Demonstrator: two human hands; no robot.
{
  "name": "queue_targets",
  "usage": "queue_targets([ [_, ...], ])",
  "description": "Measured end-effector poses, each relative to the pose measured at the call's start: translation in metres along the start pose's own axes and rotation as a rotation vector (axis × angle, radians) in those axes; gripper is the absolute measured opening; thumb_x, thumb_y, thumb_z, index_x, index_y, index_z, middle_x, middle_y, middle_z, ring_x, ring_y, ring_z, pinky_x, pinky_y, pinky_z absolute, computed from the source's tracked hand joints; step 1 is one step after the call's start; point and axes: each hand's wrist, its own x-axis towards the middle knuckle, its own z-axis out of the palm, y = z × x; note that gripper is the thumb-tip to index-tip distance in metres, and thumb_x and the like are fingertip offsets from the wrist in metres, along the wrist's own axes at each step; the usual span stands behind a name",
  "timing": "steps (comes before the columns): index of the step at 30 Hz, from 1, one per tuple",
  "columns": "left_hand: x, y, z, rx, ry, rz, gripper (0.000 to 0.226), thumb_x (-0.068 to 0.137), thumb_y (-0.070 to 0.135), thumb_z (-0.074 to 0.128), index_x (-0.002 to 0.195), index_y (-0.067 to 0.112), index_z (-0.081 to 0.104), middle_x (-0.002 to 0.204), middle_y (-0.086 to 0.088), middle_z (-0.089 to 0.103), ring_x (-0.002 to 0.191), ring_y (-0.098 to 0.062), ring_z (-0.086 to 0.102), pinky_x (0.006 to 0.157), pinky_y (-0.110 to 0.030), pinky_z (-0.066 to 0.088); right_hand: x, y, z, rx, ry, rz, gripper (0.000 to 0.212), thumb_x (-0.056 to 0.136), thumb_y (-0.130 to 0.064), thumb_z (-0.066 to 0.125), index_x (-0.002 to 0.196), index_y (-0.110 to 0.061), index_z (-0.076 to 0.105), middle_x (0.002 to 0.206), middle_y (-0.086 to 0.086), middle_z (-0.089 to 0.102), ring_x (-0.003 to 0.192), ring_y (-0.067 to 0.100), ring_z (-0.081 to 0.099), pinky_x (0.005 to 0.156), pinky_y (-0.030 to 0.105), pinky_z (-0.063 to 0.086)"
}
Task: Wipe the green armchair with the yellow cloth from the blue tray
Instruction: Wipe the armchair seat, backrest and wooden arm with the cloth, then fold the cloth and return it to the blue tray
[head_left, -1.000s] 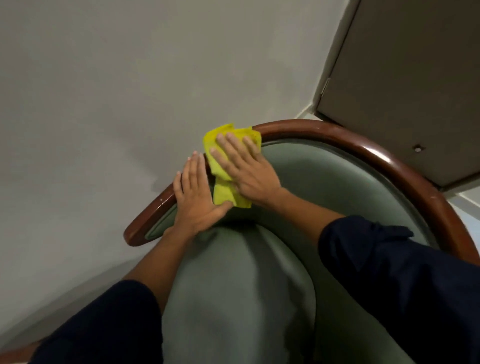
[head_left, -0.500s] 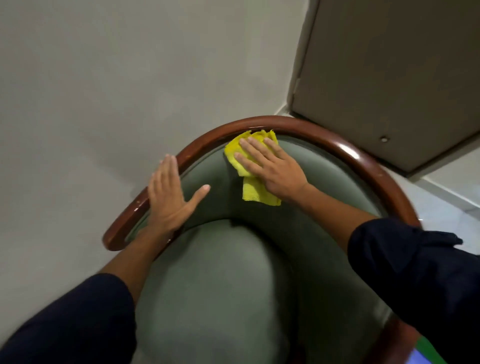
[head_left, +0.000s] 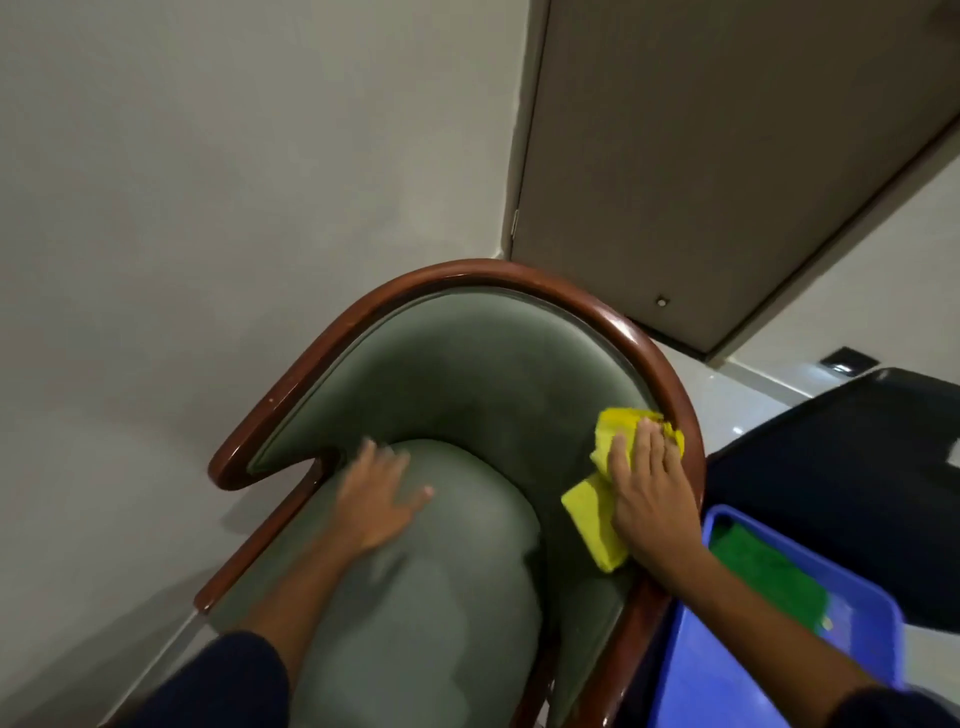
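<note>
Grey-brown door (head_left: 727, 156) at upper right, small round stud (head_left: 661, 300) near its bottom edge. Left of door, plain pale wall (head_left: 208, 182). Below door, glossy pale floor (head_left: 727, 400), black flat surface (head_left: 857, 493), green cloth (head_left: 763, 577).

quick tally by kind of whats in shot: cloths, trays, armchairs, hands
cloths: 2 (yellow cloth, green cloth)
trays: 1 (blue tray)
armchairs: 1 (green armchair)
hands: 2 (left hand, right hand)
total: 6
</note>
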Motion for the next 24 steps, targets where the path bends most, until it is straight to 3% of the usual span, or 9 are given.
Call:
queue_targets([
  [3, -0.062, 0.041, 0.045, -0.497, -0.445, -0.151, 0.061, 0.097, 0.059, 0.039, 0.132, 0.013, 0.060, 0.144, -0.012, 0.056, 0.133, -0.028, 0.050, 0.117, -0.042, 0.035, -0.044, -0.022, -0.006, 0.168, -0.056, 0.038, 0.049, 0.080, -0.015, 0.029, 0.108, 0.003, 0.064, 0.107, 0.034, 0.067, 0.099, 0.045, 0.066, 0.089, 0.048, 0.052],
  [6, -0.112, 0.066, 0.071, -0.824, -0.625, -0.231, 0.068, 0.092, 0.071, 0.032, 0.125, 0.018, 0.061, 0.129, -0.008, 0.067, 0.120, -0.020, 0.060, 0.104, -0.041, 0.044, -0.065, -0.041, -0.010, 0.645, -0.278, 0.162, 0.034, 0.098, -0.027, 0.035, 0.117, -0.005, 0.053, 0.112, 0.022, 0.068, 0.105, 0.039, 0.062, 0.091, 0.042, 0.044],
  [9, -0.144, 0.074, 0.078, -1.124, -0.601, -0.269, 0.053, 0.090, 0.069, 0.044, 0.123, 0.029, 0.058, 0.127, -0.002, 0.066, 0.118, -0.020, 0.063, 0.094, -0.039, 0.050, -0.087, -0.064, -0.008, 1.286, -0.510, 0.277, 0.038, 0.102, -0.028, 0.042, 0.130, -0.005, 0.053, 0.129, 0.020, 0.061, 0.117, 0.036, 0.057, 0.103, 0.045, 0.044],
  [11, -0.157, 0.075, 0.070, -1.247, -0.479, -0.251, 0.044, 0.089, 0.051, 0.062, 0.123, 0.023, 0.060, 0.120, -0.003, 0.071, 0.108, -0.019, 0.068, 0.085, -0.035, 0.058, -0.107, -0.076, -0.006, 1.651, -0.532, 0.338, 0.037, 0.102, -0.027, 0.042, 0.131, -0.006, 0.053, 0.120, 0.015, 0.066, 0.109, 0.032, 0.063, 0.100, 0.051, 0.048],
  [13, -0.167, 0.074, 0.054, -1.226, -0.313, -0.176, 0.039, 0.088, 0.028, 0.072, 0.122, 0.012, 0.064, 0.114, -0.009, 0.074, 0.091, -0.014, 0.073, 0.071, -0.025, 0.059, -0.121, -0.081, -0.009, 1.933, -0.551, 0.392, 0.038, 0.102, -0.031, 0.042, 0.130, -0.008, 0.055, 0.114, 0.016, 0.069, 0.104, 0.034, 0.066, 0.094, 0.051, 0.052],
  [15, -0.174, 0.078, 0.035, -1.130, -0.210, -0.076, 0.025, 0.087, 0.018, 0.073, 0.111, 0.012, 0.069, 0.110, -0.011, 0.075, 0.080, -0.006, 0.074, 0.065, -0.017, 0.057, -0.125, -0.076, -0.012, 2.110, -0.602, 0.388, 0.044, 0.100, -0.037, 0.042, 0.129, -0.008, 0.058, 0.119, 0.020, 0.069, 0.111, 0.039, 0.064, 0.098, 0.054, 0.049],
  [18, -0.186, 0.105, 0.002, -1.068, -0.147, 0.051, 0.018, 0.087, 0.015, 0.073, 0.104, 0.018, 0.069, 0.107, -0.008, 0.074, 0.079, -0.004, 0.072, 0.070, -0.015, 0.057, -0.126, -0.054, -0.015, 2.300, -0.631, 0.357, 0.062, 0.095, -0.057, 0.039, 0.124, -0.008, 0.063, 0.119, 0.017, 0.070, 0.113, 0.035, 0.063, 0.103, 0.053, 0.046],
  [21, -0.195, 0.152, -0.025, -1.057, -0.246, 0.146, 0.018, 0.091, 0.014, 0.068, 0.109, 0.014, 0.069, 0.105, -0.007, 0.073, 0.086, -0.011, 0.070, 0.078, -0.021, 0.058, -0.126, -0.016, -0.013, 2.415, -0.518, 0.454, 0.069, 0.084, -0.071, 0.044, 0.099, -0.006, 0.063, 0.095, 0.017, 0.066, 0.090, 0.030, 0.063, 0.086, 0.043, 0.049],
  [24, -0.201, 0.201, -0.031, -1.142, -0.356, 0.179, 0.017, 0.095, 0.016, 0.063, 0.108, 0.009, 0.070, 0.098, -0.006, 0.076, 0.088, -0.018, 0.072, 0.079, -0.027, 0.060, -0.134, 0.033, 0.007, 2.574, -0.417, 0.491, 0.072, 0.083, -0.074, 0.043, 0.100, -0.007, 0.063, 0.106, 0.020, 0.060, 0.092, 0.032, 0.060, 0.081, 0.043, 0.048],
])
